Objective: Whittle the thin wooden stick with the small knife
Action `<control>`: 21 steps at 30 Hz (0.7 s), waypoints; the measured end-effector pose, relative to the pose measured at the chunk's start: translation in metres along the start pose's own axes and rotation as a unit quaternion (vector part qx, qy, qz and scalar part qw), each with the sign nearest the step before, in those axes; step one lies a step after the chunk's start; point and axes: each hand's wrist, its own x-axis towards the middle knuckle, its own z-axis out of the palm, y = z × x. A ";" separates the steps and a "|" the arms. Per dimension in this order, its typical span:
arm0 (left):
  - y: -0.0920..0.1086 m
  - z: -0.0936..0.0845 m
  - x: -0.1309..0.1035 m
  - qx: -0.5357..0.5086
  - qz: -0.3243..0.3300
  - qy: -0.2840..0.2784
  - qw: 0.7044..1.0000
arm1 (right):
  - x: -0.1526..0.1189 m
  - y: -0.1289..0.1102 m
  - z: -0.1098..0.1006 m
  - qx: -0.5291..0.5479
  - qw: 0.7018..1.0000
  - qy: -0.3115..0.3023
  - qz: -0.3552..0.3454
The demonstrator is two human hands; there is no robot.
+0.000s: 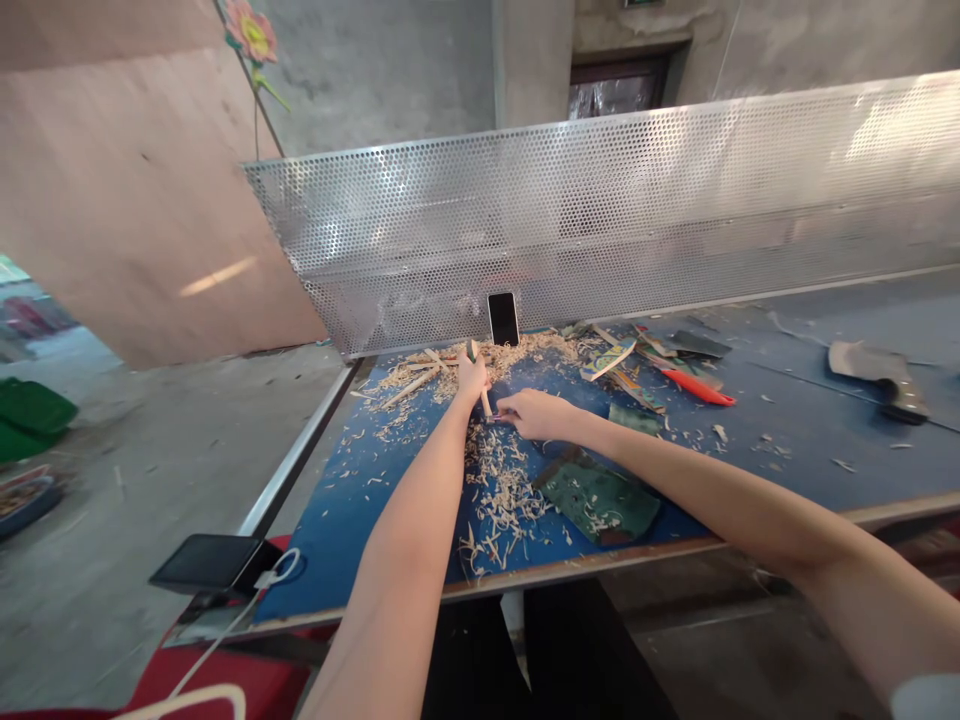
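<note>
In the head view, the left hand (471, 378) is closed round a pale wooden stick (486, 402), whose lower end points back toward the person, over the tabletop (330, 540). The grip sits high on the stick, probably to steady it while leaving that end free. The right hand (532, 413) is just beside it, its fingers pinching a small thin tool (493, 418) that meets or nearly meets the stick's end; its exact shape is too small to tell.

Curled wood shavings (506, 500) lie thickest between the hands and the near edge, likely because they drop there. Wood strips (411, 388) lie left of the left hand, seemingly kept within reach. A phone (503, 320) stands upright against the perforated metal screen (450, 220), which appears to prop it up. A dark green sheet (600, 500) lies beneath the right forearm, some shavings on it. The red handle (697, 386) lies farther right, apparently out of the working space.
</note>
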 end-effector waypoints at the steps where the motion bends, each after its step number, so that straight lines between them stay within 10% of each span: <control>1: 0.001 0.000 -0.001 -0.010 -0.016 0.002 1.000 | -0.002 -0.004 -0.001 -0.007 1.000 -0.002 0.007; 21: 0.006 0.000 -0.005 -0.035 -0.037 -0.001 0.999 | -0.025 -0.019 0.006 -0.066 0.998 -0.004 0.019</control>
